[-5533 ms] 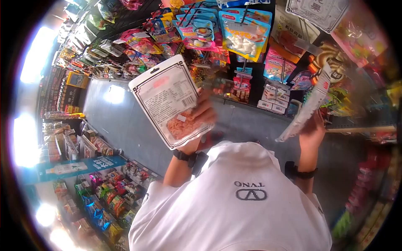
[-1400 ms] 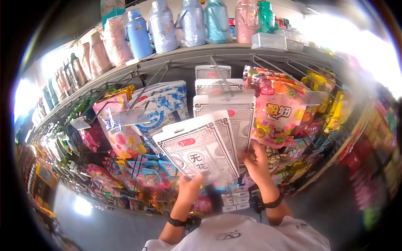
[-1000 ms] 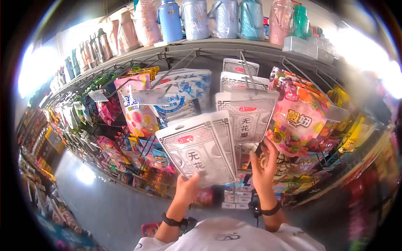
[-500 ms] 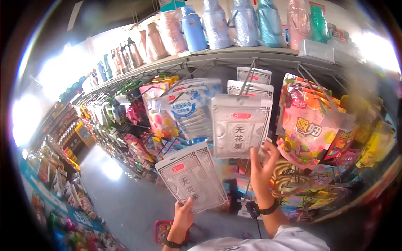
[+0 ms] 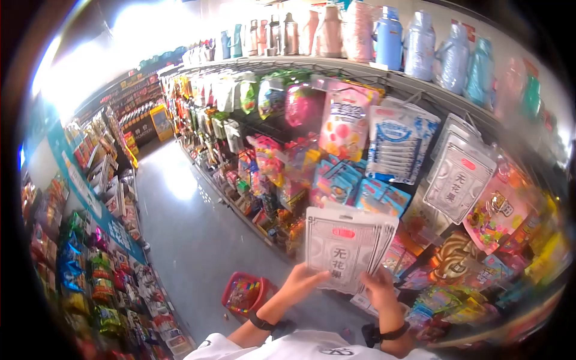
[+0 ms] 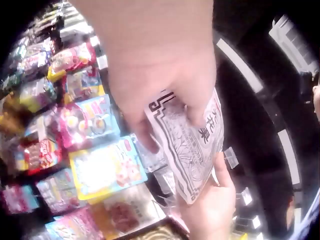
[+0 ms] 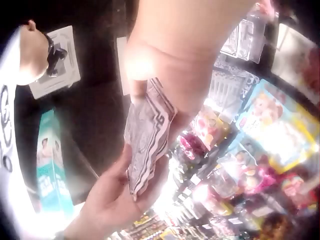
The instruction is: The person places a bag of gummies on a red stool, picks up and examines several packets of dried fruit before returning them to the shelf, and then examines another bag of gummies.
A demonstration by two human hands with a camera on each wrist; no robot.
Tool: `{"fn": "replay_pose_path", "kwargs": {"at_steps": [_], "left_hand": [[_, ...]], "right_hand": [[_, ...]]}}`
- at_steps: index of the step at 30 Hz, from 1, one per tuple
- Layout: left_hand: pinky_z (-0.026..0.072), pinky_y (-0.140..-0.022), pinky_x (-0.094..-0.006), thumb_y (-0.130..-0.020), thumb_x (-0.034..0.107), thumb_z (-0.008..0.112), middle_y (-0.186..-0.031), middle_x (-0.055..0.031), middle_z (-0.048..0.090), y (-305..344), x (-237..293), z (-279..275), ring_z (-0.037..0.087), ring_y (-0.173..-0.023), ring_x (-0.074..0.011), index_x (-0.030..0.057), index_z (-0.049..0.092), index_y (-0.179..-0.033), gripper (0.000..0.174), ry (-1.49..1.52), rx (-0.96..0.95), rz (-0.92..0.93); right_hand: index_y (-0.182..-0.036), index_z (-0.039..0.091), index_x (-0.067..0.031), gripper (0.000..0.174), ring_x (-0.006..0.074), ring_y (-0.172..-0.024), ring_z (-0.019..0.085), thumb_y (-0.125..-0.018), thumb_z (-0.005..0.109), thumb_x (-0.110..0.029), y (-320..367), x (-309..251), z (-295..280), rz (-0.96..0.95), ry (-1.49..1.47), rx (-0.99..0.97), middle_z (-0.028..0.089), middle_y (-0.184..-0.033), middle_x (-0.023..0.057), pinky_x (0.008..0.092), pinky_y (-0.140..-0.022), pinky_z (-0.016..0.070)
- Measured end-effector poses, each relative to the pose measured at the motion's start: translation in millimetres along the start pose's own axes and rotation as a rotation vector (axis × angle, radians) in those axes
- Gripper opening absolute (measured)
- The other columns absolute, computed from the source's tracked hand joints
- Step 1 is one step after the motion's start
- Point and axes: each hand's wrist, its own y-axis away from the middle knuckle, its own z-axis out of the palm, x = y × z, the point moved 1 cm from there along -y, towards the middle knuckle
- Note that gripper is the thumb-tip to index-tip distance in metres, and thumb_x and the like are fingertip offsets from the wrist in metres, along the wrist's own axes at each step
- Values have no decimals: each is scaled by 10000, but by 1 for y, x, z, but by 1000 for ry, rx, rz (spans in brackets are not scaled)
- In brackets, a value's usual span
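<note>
Several white dried-fig pouches (image 5: 345,243), printed with dark frame patterns and a red label, are stacked upright in front of the shirt. My left hand (image 5: 300,285) grips their lower left edge, thumb across the front. At the lower right edge my right hand (image 5: 381,290) pinches the same stack. In the left wrist view the left hand (image 6: 165,75) reaches down over the pouches (image 6: 187,145), with the right hand (image 6: 215,207) opposite. The right wrist view shows the stack edge-on (image 7: 150,140) between both hands. Matching pouches (image 5: 459,180) hang on a hook to the right.
Blue-and-white bags (image 5: 401,144) and pink candy bags (image 5: 342,120) hang beside the matching pouches. Thermos flasks (image 5: 419,45) line the shelf above. A red basket (image 5: 245,294) stands on the grey aisle floor (image 5: 192,222). More snack racks (image 5: 99,270) run along the left.
My right hand has left the hanging pouches and come to the stack in my left hand. The head view has swung left along the aisle. Earliest, each hand held pouches apart.
</note>
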Motion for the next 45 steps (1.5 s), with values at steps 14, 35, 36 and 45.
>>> {"fn": "replay_pose_path", "kwargs": {"at_steps": [14, 35, 36, 45], "left_hand": [[499, -763, -281, -950, 175, 643, -1011, -29, 690, 110, -22, -129, 600, -883, -97, 13, 651, -1152, 259, -287, 182, 97], [453, -633, -350, -1007, 330, 558, -759, -94, 622, 239, -41, 27, 513, -680, -135, -15, 651, -1061, 362, -558, -47, -123], [450, -638, -323, -1011, 331, 551, -774, -57, 609, 242, -34, 28, 508, -702, -115, -18, 645, -1074, 367, -562, -46, -175], [482, -775, -283, -949, 246, 655, -998, -75, 668, 266, 4, -23, 565, -874, -115, -18, 571, -1243, 404, -555, -226, -120]], "right_hand": [[-1185, 577, 22, 432, 178, -947, 619, -782, 732, 39, 76, 32, 114, -152, 223, 587, 649, -1076, 76, 303, -836, 498], [-1249, 540, 35, 400, 164, -1043, 578, -894, 694, -65, 276, 94, 76, -125, 61, 588, 619, -1180, 75, 288, -935, 435], [-1237, 552, 30, 384, 164, -1031, 583, -897, 695, -75, 277, 94, 78, -126, 27, 573, 627, -1166, 70, 286, -927, 440], [-1130, 623, 15, 290, 120, -897, 604, -873, 719, -78, 252, 105, 133, -18, 258, 432, 666, -1033, 38, 274, -822, 481]]}}
